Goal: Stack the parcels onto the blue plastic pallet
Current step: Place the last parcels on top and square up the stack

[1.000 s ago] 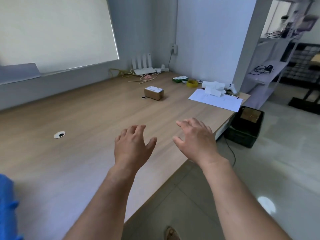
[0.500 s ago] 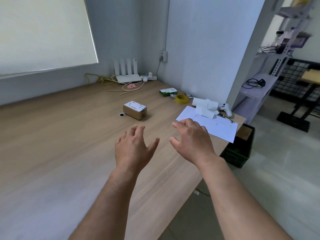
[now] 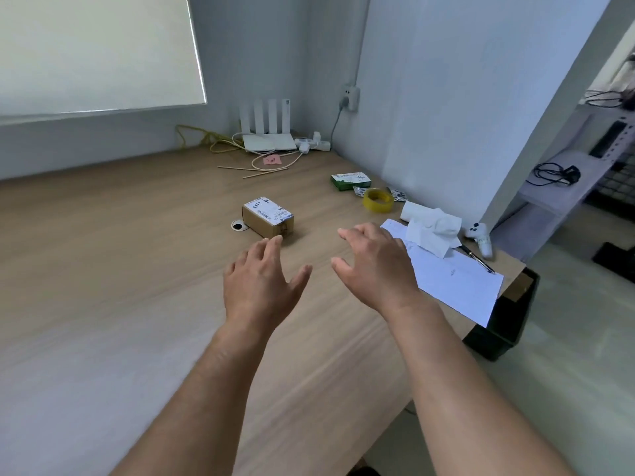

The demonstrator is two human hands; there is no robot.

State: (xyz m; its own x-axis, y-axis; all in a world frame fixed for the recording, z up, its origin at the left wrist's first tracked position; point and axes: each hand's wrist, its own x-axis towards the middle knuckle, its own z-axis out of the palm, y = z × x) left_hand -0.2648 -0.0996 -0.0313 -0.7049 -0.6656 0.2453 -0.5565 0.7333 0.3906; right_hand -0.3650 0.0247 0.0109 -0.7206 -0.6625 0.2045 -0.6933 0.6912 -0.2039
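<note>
Reach phase: left hand (image 3: 262,286) and right hand (image 3: 375,266), spread and empty, hover near the labelled cardboard parcel (image 3: 268,218); next move likely calls for gripping its sides

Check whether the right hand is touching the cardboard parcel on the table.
Apart. In the head view, a strip of bare table shows between the right hand and the cardboard parcel.
</note>
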